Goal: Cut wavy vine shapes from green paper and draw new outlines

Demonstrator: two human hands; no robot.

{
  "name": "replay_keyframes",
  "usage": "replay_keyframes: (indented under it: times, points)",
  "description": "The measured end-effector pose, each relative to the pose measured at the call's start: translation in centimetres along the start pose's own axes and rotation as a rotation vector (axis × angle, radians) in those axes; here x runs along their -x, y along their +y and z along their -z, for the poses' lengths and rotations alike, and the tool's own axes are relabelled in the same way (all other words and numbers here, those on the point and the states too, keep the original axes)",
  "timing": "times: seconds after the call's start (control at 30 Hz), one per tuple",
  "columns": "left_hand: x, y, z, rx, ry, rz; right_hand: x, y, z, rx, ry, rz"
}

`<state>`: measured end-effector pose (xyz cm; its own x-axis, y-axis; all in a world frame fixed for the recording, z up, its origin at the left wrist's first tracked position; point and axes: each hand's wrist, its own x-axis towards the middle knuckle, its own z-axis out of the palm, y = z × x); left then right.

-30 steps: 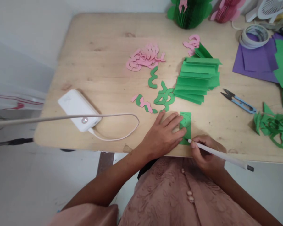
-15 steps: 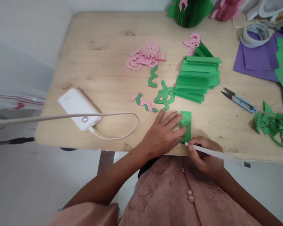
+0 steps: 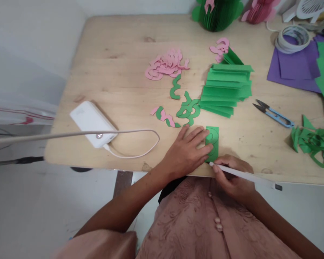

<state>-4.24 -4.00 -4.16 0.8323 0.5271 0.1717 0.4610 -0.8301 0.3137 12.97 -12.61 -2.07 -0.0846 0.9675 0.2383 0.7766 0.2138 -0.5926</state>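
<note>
My left hand (image 3: 190, 151) lies flat near the table's front edge, its spread fingertips pressing on a small green paper strip (image 3: 214, 138). Curved dark lines are drawn on that strip, and the fingers cover part of it. A white pen (image 3: 248, 175) is pinched in my right hand (image 3: 234, 176), its tip at the strip's lower edge. Just beyond my left hand lie several cut wavy green paper pieces (image 3: 189, 110) and a pink wavy paper piece (image 3: 166, 118) lying over green.
A stack of folded green paper strips (image 3: 226, 90) lies ahead. Blue thread snips (image 3: 275, 117), green scraps (image 3: 313, 144), purple paper (image 3: 294, 68) and tape rolls (image 3: 293, 39) are to the right. Pink cutouts (image 3: 167, 64) lie mid-table; a white power bank (image 3: 93, 124) with cable is left.
The pen tip has shifted very slightly left along the strip's lower edge. My left hand stays on the paper, and the view has moved a little.
</note>
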Motion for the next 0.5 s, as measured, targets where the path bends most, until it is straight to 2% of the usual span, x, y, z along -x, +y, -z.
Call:
replay_keyframes:
  times: [0.5]
  points:
    - [-0.05,-0.03,-0.02,0.008,0.013,0.0,0.08,0.19,-0.15,0.008,-0.024,0.024]
